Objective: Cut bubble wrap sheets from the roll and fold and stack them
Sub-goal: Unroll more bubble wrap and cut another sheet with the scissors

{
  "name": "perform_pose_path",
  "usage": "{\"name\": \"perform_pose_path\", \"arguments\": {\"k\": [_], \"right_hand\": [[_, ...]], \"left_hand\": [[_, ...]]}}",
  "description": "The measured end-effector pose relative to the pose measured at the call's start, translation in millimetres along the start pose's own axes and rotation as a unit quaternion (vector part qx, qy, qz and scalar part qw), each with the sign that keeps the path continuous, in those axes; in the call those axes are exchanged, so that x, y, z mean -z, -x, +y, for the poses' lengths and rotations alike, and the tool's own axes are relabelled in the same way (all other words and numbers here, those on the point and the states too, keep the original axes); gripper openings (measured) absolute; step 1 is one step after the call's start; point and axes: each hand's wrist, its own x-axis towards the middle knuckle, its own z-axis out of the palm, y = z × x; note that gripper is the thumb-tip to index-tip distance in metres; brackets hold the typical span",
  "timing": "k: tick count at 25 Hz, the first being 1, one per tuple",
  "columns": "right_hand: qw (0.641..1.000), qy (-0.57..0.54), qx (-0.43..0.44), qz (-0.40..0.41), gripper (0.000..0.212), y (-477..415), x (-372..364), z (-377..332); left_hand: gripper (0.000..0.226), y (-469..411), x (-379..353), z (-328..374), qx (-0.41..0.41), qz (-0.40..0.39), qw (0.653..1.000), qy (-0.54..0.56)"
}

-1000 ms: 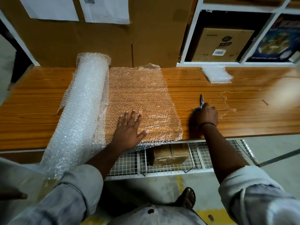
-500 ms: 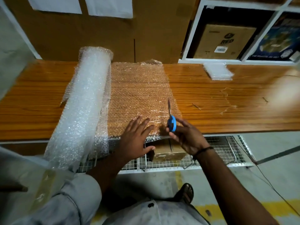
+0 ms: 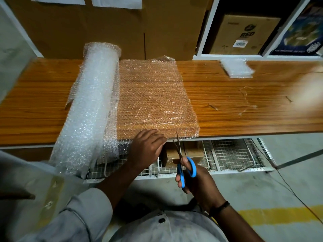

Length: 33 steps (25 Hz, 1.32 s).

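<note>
- The long orange-brown wooden table top [image 3: 244, 105] stretches away on both sides of the two hands, and its near edge runs right under the left hand's grip.
- A white wire mesh shelf [image 3: 227, 154] sits below that edge, behind the scissors grip, with a brown cardboard box [image 3: 190, 151] on it just beyond the right hand.
- The fat roll of clear bubble wrap [image 3: 90, 105] lies across the table well to the left of the left hand's grip, and its near end overhangs the table edge.
- The clear bubble wrap sheet [image 3: 153, 95] is drawn out flat from the roll; it spreads away from the grip towards the far side of the table, and its near edge hangs slightly over the front.
- A small folded stack of bubble wrap [image 3: 236, 68] rests far off to the right, at the back of the table, well apart from both hands.
- The left hand [image 3: 146, 147] has its fingers curled over the sheet's near edge at the table front, holding it down.
- The right hand [image 3: 197, 186] is just right of that grip, off the table, fingers and thumb through the loops.
- The blue-handled scissors [image 3: 180, 155] point away from the person, blades parted a little, their tips at the sheet's near edge, just beside the left fingers.
</note>
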Motion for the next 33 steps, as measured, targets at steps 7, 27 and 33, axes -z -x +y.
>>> {"name": "perform_pose_path", "arguments": {"k": [7, 27, 33], "right_hand": [[0.997, 0.069, 0.018, 0.018, 0.051, 2, -8, -2], [0.991, 0.095, 0.087, 0.044, 0.017, -30, -20, -1], [0.993, 0.072, 0.091, 0.033, 0.011, -36, -21, 3]], "left_hand": [[0.02, -4, 0, 8, 0.034, 0.02, 0.999, 0.015], [0.019, -2, -2, 10, 0.061, 0.024, 0.997, 0.035], [0.02, 2, -4, 9, 0.058, 0.027, 0.997, 0.039]]}}
